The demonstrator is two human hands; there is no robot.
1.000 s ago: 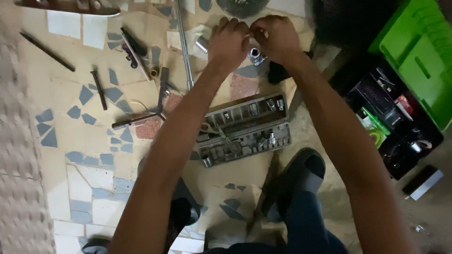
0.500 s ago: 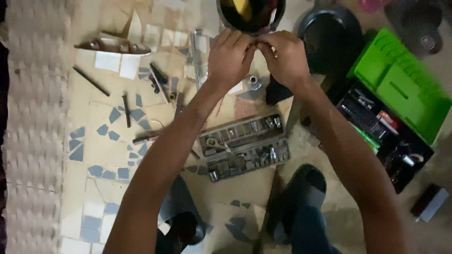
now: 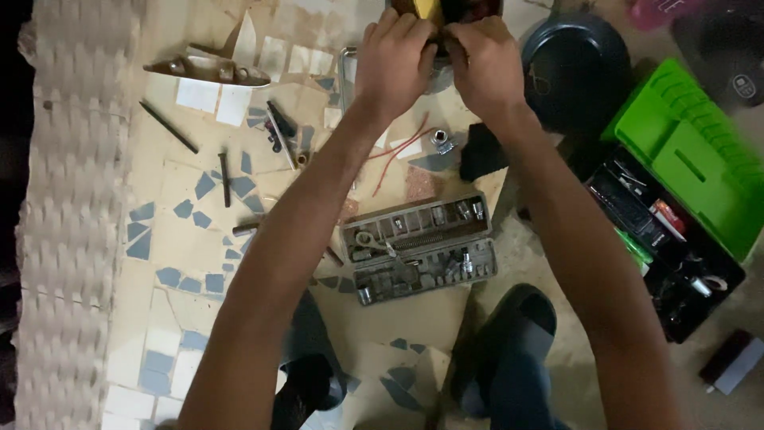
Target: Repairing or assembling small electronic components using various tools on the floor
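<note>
Floor [image 3: 199,263] of pale stone set with blue-grey tile shards fills the scene, with a ridged, egg-crate-like mat [image 3: 72,199] along its left side. At the right an open green toolbox [image 3: 692,175] shows a dark tray crowded with small tools, and a dark round pan [image 3: 577,68] lies far right of centre. Nearer, in the middle, a grey socket set case [image 3: 418,247] lies open, its rows of metal sockets exposed. Loose rods and a dark screwdriver-like tool [image 3: 280,131] are scattered to the far left of it, and a small metal fitting [image 3: 440,142] sits by a thin red wire [image 3: 398,155].

At the far edge, both hands meet on a dark round object with a yellow part [image 3: 430,9], mostly cut off by the frame. The left hand [image 3: 394,60] has its fingers curled over the object's near rim; the right hand [image 3: 485,68] has its fingers bent and pressed close against it. Whether they pinch something small cannot be told. Judging by its look, the object seems rigid and fairly heavy, best gripped at the rim with both hands. The light is dim.
</note>
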